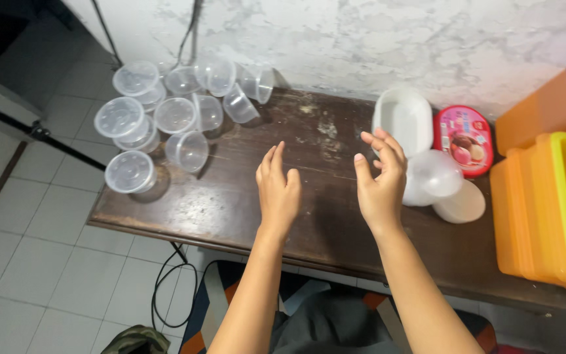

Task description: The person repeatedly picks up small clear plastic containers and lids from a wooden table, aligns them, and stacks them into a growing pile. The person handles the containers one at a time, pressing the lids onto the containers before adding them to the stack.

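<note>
Both hands are open and hold nothing. The left hand floats over the table; the right hand is near the clear tub.

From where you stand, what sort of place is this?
Probably a plain home or small food-packing corner: a worn wooden table against a stained wall, clear plastic tubs clustered at one end, stacked yellow-orange bins at the other, tiled floor below.

Worn bench against a mottled wall

Dark wooden bench stands on a pale tiled floor before a white marbled wall.
</note>
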